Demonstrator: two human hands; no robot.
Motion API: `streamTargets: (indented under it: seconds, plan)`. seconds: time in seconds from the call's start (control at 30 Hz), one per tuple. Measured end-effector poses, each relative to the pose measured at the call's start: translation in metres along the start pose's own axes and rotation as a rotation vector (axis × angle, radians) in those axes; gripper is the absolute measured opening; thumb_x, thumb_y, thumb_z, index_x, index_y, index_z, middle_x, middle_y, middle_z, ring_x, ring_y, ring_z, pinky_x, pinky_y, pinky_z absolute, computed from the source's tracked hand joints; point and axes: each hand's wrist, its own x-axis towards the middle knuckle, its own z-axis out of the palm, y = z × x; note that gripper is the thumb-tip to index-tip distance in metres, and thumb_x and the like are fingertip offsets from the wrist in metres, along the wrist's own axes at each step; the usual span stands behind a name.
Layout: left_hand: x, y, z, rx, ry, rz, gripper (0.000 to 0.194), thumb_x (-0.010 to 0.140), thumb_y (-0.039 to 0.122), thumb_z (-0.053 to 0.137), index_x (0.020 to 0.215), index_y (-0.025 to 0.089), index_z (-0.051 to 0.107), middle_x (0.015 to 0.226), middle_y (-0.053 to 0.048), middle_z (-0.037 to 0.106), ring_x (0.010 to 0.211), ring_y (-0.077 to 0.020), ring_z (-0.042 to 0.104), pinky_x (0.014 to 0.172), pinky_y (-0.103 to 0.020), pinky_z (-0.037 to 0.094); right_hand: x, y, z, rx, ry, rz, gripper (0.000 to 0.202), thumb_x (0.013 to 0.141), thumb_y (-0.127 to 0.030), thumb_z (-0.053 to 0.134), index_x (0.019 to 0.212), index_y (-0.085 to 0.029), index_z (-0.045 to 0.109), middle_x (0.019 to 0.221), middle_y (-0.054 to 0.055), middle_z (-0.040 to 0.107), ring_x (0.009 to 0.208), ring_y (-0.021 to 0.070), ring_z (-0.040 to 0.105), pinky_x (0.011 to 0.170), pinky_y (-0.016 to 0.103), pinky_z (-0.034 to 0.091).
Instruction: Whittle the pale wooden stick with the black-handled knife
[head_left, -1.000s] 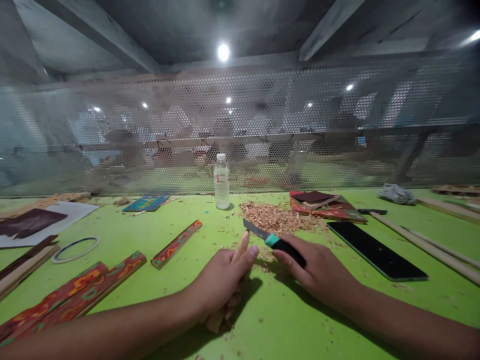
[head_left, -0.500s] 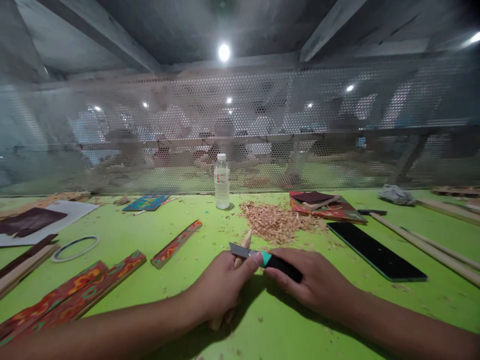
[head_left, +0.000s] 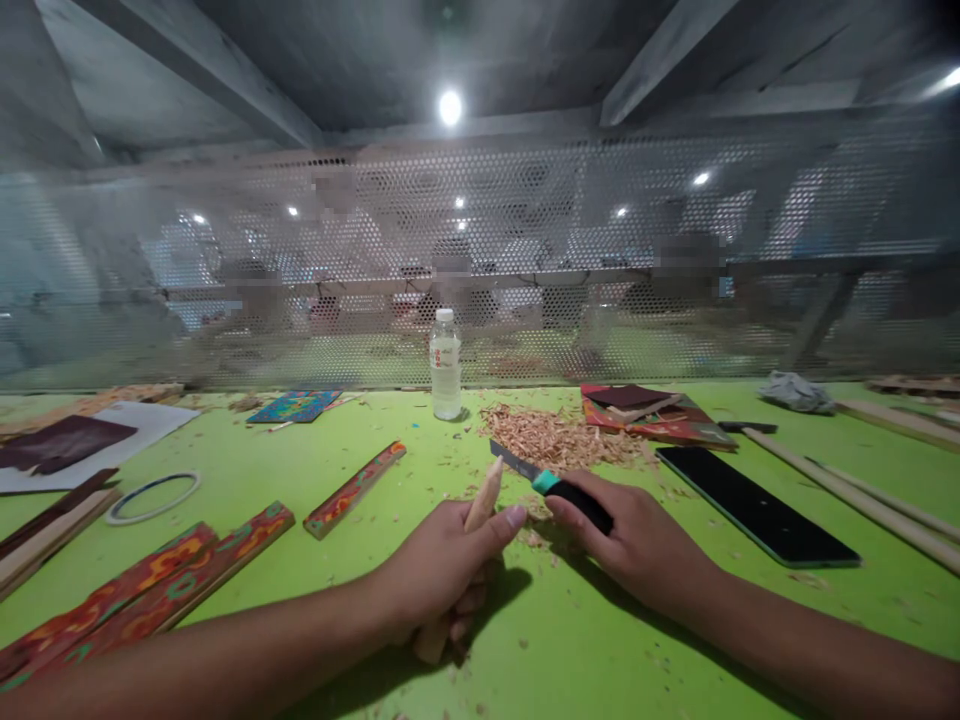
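Up and away from the left thumb, the knife (head_left: 547,482) has moved, and its gray blade is now at the tip of the wooden stick (head_left: 486,497). I can't tell if they touch. The stick is pale and smooth, with a sharp point like a pencil. It leans up over the green desk (head_left: 600,655), in the left hand (head_left: 442,565), and its bottom end pokes out below. The left fingers are curled around it, with the thumb along its side. The right hand (head_left: 637,530) has its fingers closed on the knife's black handle. Curly wood shavings (head_left: 559,437) lie in a pile behind the blade. A black phone (head_left: 757,505) lies flat to the right.
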Motion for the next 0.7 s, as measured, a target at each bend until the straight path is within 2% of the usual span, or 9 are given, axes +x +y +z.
streamTargets:
  seconds: [0.17,0.4,0.53,0.7]
  plan:
    - [0.0015,-0.0027,-0.0044,-0.002,-0.005,0.005,0.054,0.083,0.066,0.067,0.066,0.023,0.039,0.042,0.011,0.037,0.030,-0.0036,0.029,0.025,-0.014,0.031,-0.0001,-0.0016,-0.0013,0.028,0.017,0.002,0.040,0.102,-0.055,0.038,0.106,-0.022,0.059,0.089,0.005,0.069,0.075,0.0193,0.061,0.066,0.031,0.043]
    - [-0.0015,0.0011,-0.0054,0.034,-0.016,0.019,0.048,0.078,0.061,0.076,0.077,0.023,0.046,0.038,0.012,0.043,0.028,-0.0053,0.034,0.027,-0.014,0.038,-0.0036,-0.0037,-0.0023,0.027,-0.117,-0.115,0.038,0.100,-0.055,0.044,0.095,-0.022,0.062,0.081,0.002,0.067,0.070,0.0161,0.057,0.064,0.029,0.040]
    - [-0.0010,0.0012,-0.0059,0.092,-0.039,0.016,0.046,0.079,0.061,0.074,0.074,0.020,0.054,0.036,0.009,0.046,0.027,-0.0079,0.042,0.027,-0.015,0.039,-0.0058,-0.0040,-0.0004,0.016,-0.162,-0.175,0.037,0.098,-0.055,0.048,0.093,-0.022,0.063,0.080,0.002,0.067,0.070,0.0152,0.058,0.063,0.028,0.040]
    - [0.0010,-0.0041,-0.0031,0.122,0.028,0.046,0.047,0.083,0.066,0.065,0.077,0.022,0.052,0.034,0.010,0.044,0.025,-0.0078,0.038,0.025,-0.016,0.038,-0.0094,-0.0033,0.0019,-0.005,-0.117,-0.165,0.037,0.099,-0.055,0.047,0.104,-0.023,0.064,0.089,0.004,0.070,0.076,0.0177,0.062,0.067,0.030,0.043]
